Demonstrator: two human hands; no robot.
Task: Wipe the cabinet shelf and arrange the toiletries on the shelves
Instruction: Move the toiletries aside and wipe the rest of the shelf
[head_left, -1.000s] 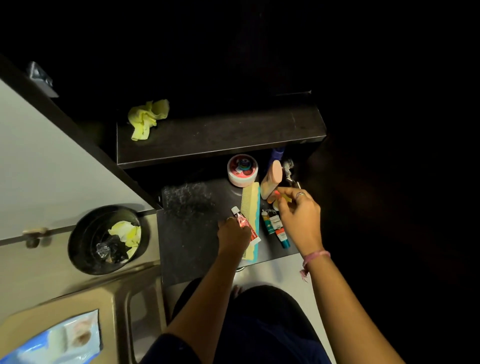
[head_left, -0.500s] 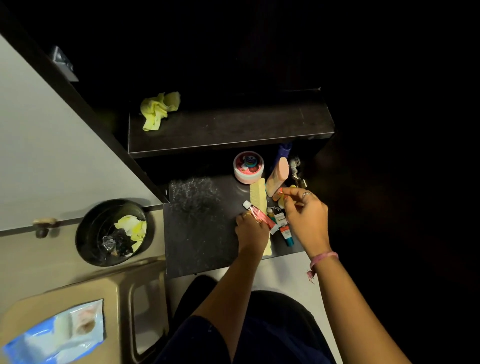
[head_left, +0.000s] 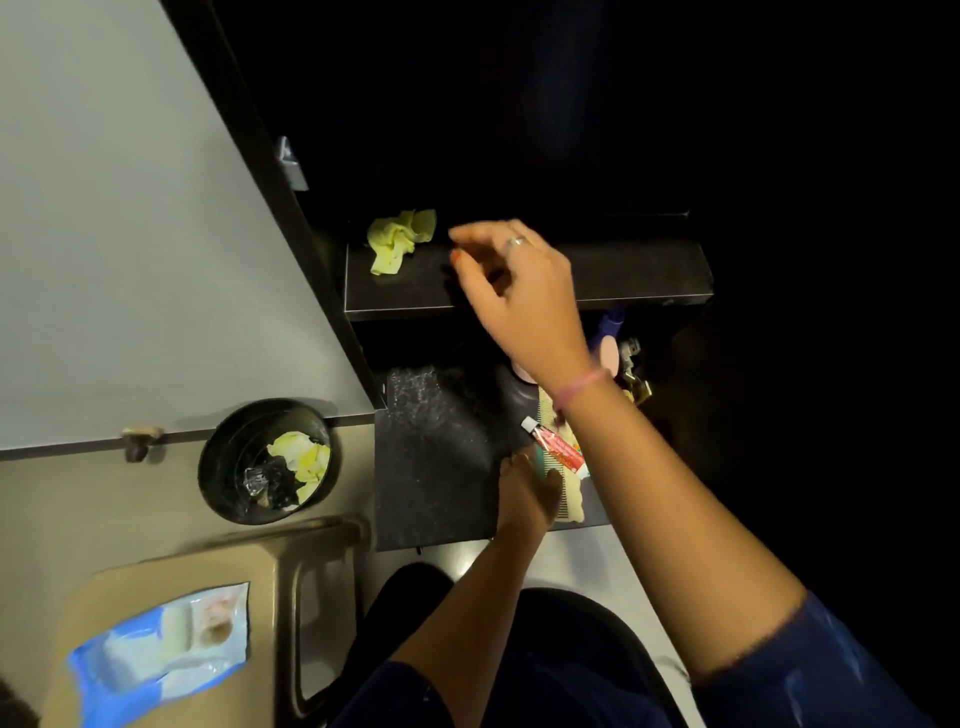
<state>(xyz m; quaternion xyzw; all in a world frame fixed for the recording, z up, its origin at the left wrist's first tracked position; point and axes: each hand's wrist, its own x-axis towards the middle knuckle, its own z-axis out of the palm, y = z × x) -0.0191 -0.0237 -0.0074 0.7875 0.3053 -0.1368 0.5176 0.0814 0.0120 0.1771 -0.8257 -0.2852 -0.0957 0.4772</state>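
Observation:
My right hand (head_left: 519, 291) hovers over the dark upper shelf (head_left: 634, 275), fingers loosely curled and pointing left at a crumpled yellow cloth (head_left: 397, 239) lying on that shelf. I see nothing between its fingers. My left hand (head_left: 530, 491) rests curled on the speckled lower shelf (head_left: 431, 467), beside a red tube (head_left: 556, 448) that lies across a pale comb (head_left: 571, 501). A pink-capped bottle (head_left: 609, 353) and a blue bottle (head_left: 612, 325) stand behind my right wrist, with a metal item (head_left: 631, 353) next to them. A round jar is hidden by my arm.
A black round bin (head_left: 228, 467) with yellow scraps and wrappers stands on the floor at left. An open pale cabinet door (head_left: 130, 260) fills the left side. A beige stool (head_left: 291, 571) carries a blue wipes pack (head_left: 156, 649). The cabinet interior is dark.
My right hand rose from the bottles on the lower shelf and moved left over the upper shelf toward the yellow cloth. My left hand slid back from the red tube. The camera tilted.

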